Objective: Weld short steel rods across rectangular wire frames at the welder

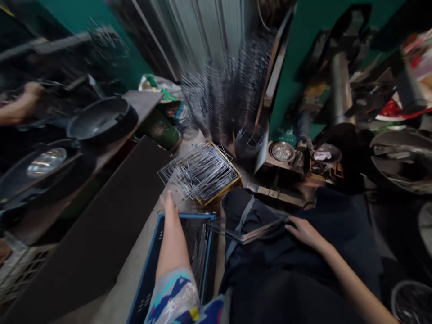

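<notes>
The right hand point(302, 230), at lower right, is clamped on wire frames point(258, 234) lying across the lap point(270, 270), probably so that it carries their weight. The left hand point(169, 202), fingers seemingly apart, is near the centre's yellow crate point(225, 191), which perhaps keeps the wire pile point(205, 171) together.
</notes>
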The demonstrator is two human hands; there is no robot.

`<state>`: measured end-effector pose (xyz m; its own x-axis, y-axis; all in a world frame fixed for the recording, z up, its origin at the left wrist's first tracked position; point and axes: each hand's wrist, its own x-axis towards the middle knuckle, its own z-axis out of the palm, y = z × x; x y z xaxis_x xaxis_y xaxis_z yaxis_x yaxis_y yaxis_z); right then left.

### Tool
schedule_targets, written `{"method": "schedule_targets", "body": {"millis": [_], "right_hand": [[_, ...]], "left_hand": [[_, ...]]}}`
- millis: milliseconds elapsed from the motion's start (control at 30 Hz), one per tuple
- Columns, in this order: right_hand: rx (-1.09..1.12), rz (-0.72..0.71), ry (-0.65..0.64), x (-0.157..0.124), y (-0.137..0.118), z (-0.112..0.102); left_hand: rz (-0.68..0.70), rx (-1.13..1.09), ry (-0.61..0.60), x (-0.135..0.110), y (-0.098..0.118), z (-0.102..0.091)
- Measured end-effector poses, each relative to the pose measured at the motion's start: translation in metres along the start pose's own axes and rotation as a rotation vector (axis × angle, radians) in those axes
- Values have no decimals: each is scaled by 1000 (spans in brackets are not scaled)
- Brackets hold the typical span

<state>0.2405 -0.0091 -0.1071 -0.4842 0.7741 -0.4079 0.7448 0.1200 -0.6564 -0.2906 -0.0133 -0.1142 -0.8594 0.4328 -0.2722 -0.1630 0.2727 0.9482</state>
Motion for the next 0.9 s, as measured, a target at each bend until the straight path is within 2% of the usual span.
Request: {"method": "schedule_targets", "body": {"millis": [67,133,200,267,300,333,400,467,567,667,800,900], "right_hand": [[-20,-10,17,1,-1,-4],[-31,-18,34,3,1,-6],[-41,-16,40,5,4,-7],[-46,-19,43,5,5,-7],[-44,-24,50,5,5,-8],[-37,-33,60,4,5,-9],[-11,-54,92,1,3,-12],[25,-68,139,-5,0,-21],[77,-69,247,-22,-3,-46],[124,-40,408,-48,3,-83],[175,57,670,-87,28,-127],[221,143,809,-110,54,-142]], "left_hand": [[-14,110,-102,-23,-3,-4],[-51,202,-288,-60,-2,-6],[-27,315,-619,-106,7,-3],[187,516,-1131,-155,19,3],[304,600,-1276,-177,24,7],[420,680,-1359,-195,28,11],[578,795,-1396,-219,31,20],[630,838,-1378,-227,30,28],[581,805,-1381,-222,28,38],[539,785,-1463,-215,33,51],[435,709,-1495,-211,42,70],[374,778,-1456,-209,43,80]]}}
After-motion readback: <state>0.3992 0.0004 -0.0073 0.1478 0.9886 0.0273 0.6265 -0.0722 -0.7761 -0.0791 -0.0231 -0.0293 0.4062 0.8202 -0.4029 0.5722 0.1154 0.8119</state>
